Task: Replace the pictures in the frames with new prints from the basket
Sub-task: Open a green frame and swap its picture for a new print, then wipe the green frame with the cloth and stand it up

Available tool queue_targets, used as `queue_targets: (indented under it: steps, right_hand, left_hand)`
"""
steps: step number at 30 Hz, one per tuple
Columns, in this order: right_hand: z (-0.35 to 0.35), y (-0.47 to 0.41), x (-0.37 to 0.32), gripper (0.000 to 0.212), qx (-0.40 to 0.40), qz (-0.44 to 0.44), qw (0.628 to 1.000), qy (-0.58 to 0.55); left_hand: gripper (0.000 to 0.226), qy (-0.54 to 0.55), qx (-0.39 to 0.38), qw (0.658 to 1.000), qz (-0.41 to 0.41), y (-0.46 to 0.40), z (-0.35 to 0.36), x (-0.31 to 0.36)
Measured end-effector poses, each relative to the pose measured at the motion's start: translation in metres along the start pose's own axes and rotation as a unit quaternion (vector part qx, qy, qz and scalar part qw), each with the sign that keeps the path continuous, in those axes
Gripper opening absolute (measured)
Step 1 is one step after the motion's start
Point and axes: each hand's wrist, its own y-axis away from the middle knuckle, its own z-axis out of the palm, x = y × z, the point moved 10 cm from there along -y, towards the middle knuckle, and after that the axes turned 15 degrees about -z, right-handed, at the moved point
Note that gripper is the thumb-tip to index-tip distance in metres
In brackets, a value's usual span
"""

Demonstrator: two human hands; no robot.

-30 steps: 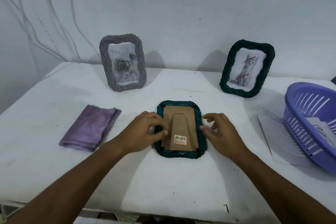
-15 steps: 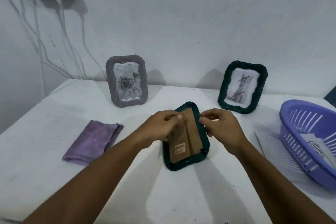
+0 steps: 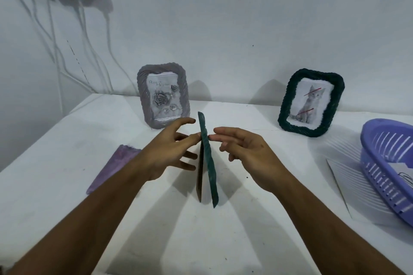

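Note:
A dark green woven frame stands on edge in the middle of the white table, seen edge-on, its brown cardboard back facing left. My left hand touches its left side with a fingertip, other fingers spread. My right hand pinches its upper right edge with fingertips. A grey frame with a rose print and a green frame with a cat print lean against the wall. The purple basket at the right holds white prints.
A folded purple cloth lies left of my left arm. A white sheet lies under the basket. White cables hang down the wall at the back left.
The green frame went from lying face down to being lifted and turned upright on its edge between both hands. The camera tilted up.

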Motion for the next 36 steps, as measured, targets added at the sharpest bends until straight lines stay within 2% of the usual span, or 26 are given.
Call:
queue_targets:
  steps: [3, 7, 10, 13, 17, 19, 22, 25, 27, 29, 33, 36]
  right_hand:
    - [0.014, 0.000, 0.002, 0.030, -0.042, -0.010, 0.999, 0.005]
    - [0.017, -0.001, 0.014, 0.028, -0.065, -0.014, 0.998, 0.010]
    - [0.005, 0.002, 0.037, 0.027, -0.069, -0.007, 0.993, 0.092]
    - [-0.007, 0.009, 0.064, 0.027, -0.076, 0.009, 0.983, 0.165]
    - [-0.020, 0.015, 0.083, 0.034, -0.079, 0.025, 0.971, 0.223]
    - [-0.025, 0.016, 0.085, 0.039, -0.083, 0.021, 0.966, 0.246]
    - [-0.037, 0.015, 0.088, 0.043, -0.083, -0.003, 0.954, 0.288]
    - [-0.046, 0.017, 0.095, 0.043, -0.069, -0.015, 0.951, 0.300]
    - [-0.046, 0.017, 0.097, 0.042, -0.059, -0.034, 0.949, 0.308]
    - [-0.046, 0.016, 0.096, 0.043, -0.048, -0.054, 0.945, 0.318]
    - [-0.048, 0.017, 0.099, 0.046, -0.038, -0.063, 0.944, 0.323]
    - [-0.050, 0.018, 0.097, 0.048, -0.034, -0.065, 0.946, 0.315]
  left_hand:
    - [0.030, 0.036, -0.023, 0.999, 0.004, 0.003, -0.003, -0.006]
    - [0.025, 0.062, -0.028, 0.998, -0.015, 0.004, -0.013, -0.017]
    - [0.025, 0.110, -0.023, 0.993, -0.025, 0.002, -0.023, -0.025]
    - [0.042, 0.110, 0.000, 0.994, -0.008, 0.000, -0.031, -0.033]
    - [0.026, 0.189, -0.009, 0.981, -0.044, -0.011, -0.010, -0.054]
    - [0.025, 0.200, -0.010, 0.978, -0.062, -0.021, 0.005, -0.064]
    - [0.031, 0.138, -0.031, 0.989, -0.041, -0.034, 0.023, -0.067]
    - [0.035, -0.055, 0.011, 0.998, 0.032, -0.039, 0.016, -0.054]
    - [0.037, -0.180, 0.063, 0.978, 0.083, -0.040, 0.008, -0.043]
    - [0.038, -0.256, 0.109, 0.952, 0.124, -0.041, 0.004, -0.036]
    - [0.035, -0.311, 0.180, 0.917, 0.175, -0.040, 0.004, -0.038]
    - [0.032, -0.332, 0.195, 0.898, 0.215, -0.036, 0.011, -0.039]
